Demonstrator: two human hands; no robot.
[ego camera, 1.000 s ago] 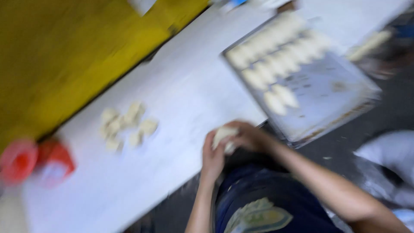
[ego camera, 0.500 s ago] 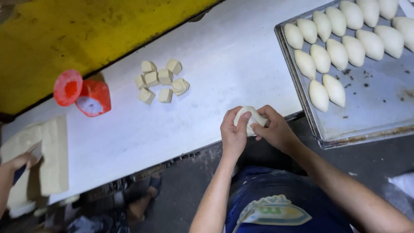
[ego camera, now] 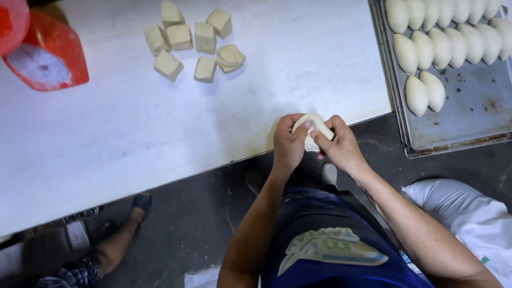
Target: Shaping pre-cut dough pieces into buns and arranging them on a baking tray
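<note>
**Both hands pinch a dough piece at the table's near edge**

The left hand (ego camera: 288, 145) and the right hand (ego camera: 337, 144) are closed together around one pale dough piece (ego camera: 311, 128), which sits at the near edge of the white table (ego camera: 133, 133), partly over the drop to the floor. Fingers wrap its sides and the thumbs press into its top; whether it rests on the table or is lifted just clear cannot be told.

To shape it well, even pressure from both sides seems to matter, with the seam tucked closed and the piece kept back from the edge so it does not slip off.

To the far right lies a metal baking tray (ego camera: 469, 122) with rows of smooth oval rolls (ego camera: 426, 92); its near part is bare. Far and to the left, a cluster of cut dough cubes (ego camera: 194, 38) waits, well apart from the hands. A red kitchen scale (ego camera: 48, 56) stands at the far left corner. Another person's sandalled foot (ego camera: 140, 205) shows below the table on the left, and a white sack (ego camera: 469, 213) lies on the floor to the right.
</note>
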